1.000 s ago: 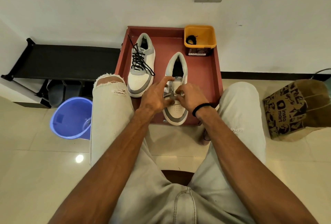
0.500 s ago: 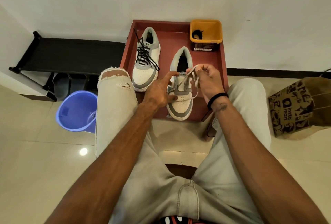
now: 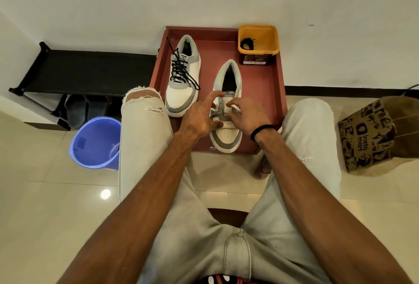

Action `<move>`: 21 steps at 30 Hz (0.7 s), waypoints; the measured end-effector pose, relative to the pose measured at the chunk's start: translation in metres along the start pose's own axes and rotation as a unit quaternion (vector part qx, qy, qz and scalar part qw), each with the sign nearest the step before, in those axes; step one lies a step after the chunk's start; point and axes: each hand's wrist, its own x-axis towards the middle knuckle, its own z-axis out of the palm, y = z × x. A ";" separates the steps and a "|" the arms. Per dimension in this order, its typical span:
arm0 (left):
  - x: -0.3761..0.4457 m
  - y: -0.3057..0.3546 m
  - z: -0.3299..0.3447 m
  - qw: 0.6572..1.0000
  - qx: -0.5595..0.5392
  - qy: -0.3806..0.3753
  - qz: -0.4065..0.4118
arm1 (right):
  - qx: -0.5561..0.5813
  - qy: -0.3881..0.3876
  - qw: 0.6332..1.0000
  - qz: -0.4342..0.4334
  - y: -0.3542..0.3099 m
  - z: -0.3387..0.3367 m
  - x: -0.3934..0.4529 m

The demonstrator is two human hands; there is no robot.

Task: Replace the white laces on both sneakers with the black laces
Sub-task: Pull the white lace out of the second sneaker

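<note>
Sneakers sit side by side in a shallow dark-red rectangular tray [image 3: 280,93] at the centre of the frame, pushed against the white wall. The white-and-grey sneaker laced in black [image 3: 182,77] lies in the tray's upper left, its black lace [image 3: 180,71] criss-crossed up the tongue with loose ends trailing over both sides. The second white-and-grey sneaker [image 3: 227,134] lies to its right and lower in the frame, toe towards the bottom edge of the tray.

Both hands work over this second shoe's eyelets. The left hand [image 3: 200,117] rests on the shoe's left flank with fingers spread, forefinger stretched up to the tongue label and thumb lying across the toe box. The right hand [image 3: 246,114] has its thumb and fingertips curled in a pinch on the thin white lace [image 3: 223,111] at the middle of the lacing; a black band circles that wrist.

In the tray's upper right corner stands a square yellow plastic tub [image 3: 271,44] holding a coiled spare black lace [image 3: 246,44].

A round blue plastic bucket [image 3: 96,142] sits at left centre, beneath a low black rack [image 3: 90,70]. A brown printed paper bag [image 3: 374,133] stands at the right edge.
</note>
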 end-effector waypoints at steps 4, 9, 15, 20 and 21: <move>0.000 0.000 -0.001 1.000 0.001 0.002 0.001 | -0.041 -0.020 0.999 0.012 0.001 0.004 0.002; -0.002 0.001 -0.001 1.000 0.004 0.005 0.001 | -0.037 -0.018 0.999 0.028 0.000 0.009 0.006; -0.002 0.002 -0.001 1.000 0.001 0.004 -0.009 | 0.232 0.055 0.964 0.120 0.002 -0.009 0.006; -0.001 0.003 -0.001 1.000 0.002 0.003 -0.014 | 0.532 0.091 0.831 0.131 -0.006 -0.014 0.005; -0.001 0.003 -0.001 1.000 0.005 0.003 -0.014 | 0.572 0.097 0.804 0.131 -0.007 -0.016 0.005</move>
